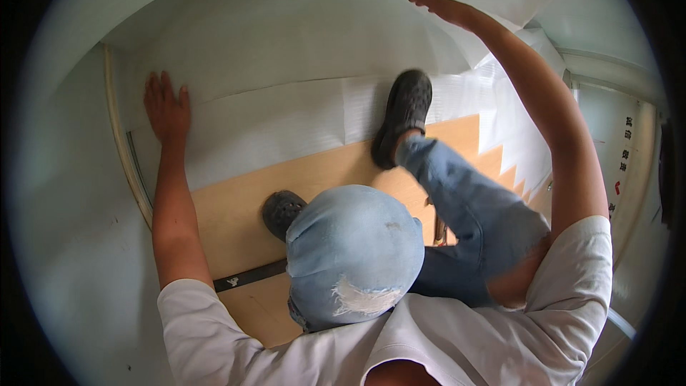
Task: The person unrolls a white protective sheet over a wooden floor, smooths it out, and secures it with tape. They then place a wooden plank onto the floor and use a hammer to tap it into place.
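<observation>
A large whitish sheet point(286, 39) spreads in front of me, with a crease or seam across it and folds at the right. My left hand point(168, 109) lies on its left part, palm down, fingers stretched and slightly apart. Further away on the right, my right hand point(444, 10) is stretched out flat by a raised fold of the sheet. Its fingers are straight, and I see it partly edge-on. Neither hand holds anything. Whether the right palm touches the sheet, I cannot tell.
Light wooden boards point(236, 204) with a stepped right edge lie under me, crossed by a dark strip point(250, 276). One black clog point(406, 111) reaches onto the sheet; another clog point(283, 213) is on the wood. Pale walls point(71, 243) rise at both sides.
</observation>
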### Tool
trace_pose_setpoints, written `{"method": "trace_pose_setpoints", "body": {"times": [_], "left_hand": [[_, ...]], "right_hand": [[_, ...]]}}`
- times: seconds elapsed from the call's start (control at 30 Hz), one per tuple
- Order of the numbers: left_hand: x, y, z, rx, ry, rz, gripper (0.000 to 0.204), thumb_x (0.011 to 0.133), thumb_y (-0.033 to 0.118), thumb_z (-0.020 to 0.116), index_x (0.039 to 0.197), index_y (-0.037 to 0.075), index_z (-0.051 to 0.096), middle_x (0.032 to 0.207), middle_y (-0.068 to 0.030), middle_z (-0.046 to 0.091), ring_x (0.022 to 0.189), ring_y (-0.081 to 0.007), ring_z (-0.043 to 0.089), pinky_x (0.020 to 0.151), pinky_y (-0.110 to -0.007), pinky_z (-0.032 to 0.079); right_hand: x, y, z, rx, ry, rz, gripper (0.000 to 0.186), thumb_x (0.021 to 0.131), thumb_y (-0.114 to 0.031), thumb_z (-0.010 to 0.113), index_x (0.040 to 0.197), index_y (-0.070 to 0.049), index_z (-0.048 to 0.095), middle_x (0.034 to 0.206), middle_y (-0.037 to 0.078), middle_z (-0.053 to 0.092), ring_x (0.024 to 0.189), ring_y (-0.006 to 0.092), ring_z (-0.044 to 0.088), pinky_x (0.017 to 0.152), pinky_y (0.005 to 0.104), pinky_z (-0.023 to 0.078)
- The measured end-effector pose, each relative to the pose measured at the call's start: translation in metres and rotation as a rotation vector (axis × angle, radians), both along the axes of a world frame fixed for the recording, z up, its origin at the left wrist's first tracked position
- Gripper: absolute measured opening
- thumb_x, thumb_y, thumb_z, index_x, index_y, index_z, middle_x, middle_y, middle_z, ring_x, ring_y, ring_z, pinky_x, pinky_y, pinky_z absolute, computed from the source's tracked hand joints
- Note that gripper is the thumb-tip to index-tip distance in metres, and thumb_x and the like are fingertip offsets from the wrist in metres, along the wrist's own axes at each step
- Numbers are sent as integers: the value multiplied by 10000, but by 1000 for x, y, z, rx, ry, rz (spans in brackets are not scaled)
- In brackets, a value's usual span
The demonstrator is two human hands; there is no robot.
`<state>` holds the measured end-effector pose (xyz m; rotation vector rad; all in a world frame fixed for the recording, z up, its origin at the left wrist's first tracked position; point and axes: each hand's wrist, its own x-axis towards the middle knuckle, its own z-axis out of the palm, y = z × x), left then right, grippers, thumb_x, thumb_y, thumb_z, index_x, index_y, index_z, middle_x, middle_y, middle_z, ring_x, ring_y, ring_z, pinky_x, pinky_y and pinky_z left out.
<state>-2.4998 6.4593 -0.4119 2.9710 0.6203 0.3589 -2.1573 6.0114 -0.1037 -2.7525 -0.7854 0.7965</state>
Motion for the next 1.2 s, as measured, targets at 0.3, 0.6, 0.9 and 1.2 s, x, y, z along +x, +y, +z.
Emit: {"method": "trace_pose_setpoints", "body": {"times": [0.3, 0.6, 0.9, 1.2], "left_hand": [[10, -16, 32, -77, 74, 27, 619, 1088, 441, 457, 1578, 69, 393, 1642, -192, 353, 1509, -377, 330, 1245, -497, 255], [2, -10, 41, -306, 185, 187, 628, 1074, 426, 504, 1570, 54, 401, 1554, -214, 475, 1425, -369, 451, 1200, -442, 344], [-5, 8, 60, -67, 171, -13, 653, 1051, 398, 542, 1567, 31, 382, 1635, -237, 334, 1493, -426, 327, 1234, -520, 253], [16, -3, 52, -154, 121, -30, 690, 1010, 431, 613, 1531, 22, 418, 1608, -232, 349, 1492, -421, 303, 1235, -549, 228]], "right_hand": [[45, 29, -11, 147, -339, 114, 490, 1036, -380, 609, 1456, -132, 562, 1360, 166, 650, 1180, 294, 661, 1007, 438, 514], [29, 3, -69, 268, -464, 151, 467, 1023, -357, 635, 1420, -115, 598, 1323, 170, 676, 1114, 296, 700, 951, 438, 546], [-50, 72, 47, 759, -465, 644, 337, 994, -225, 645, 1316, -131, 679, 1176, 91, 734, 1051, 311, 698, 911, 430, 569], [53, 243, 59, 631, -1145, 514, 635, 995, -330, 610, 1560, -111, 419, 1521, 223, 484, 1354, 411, 500, 1087, 498, 461]]}}
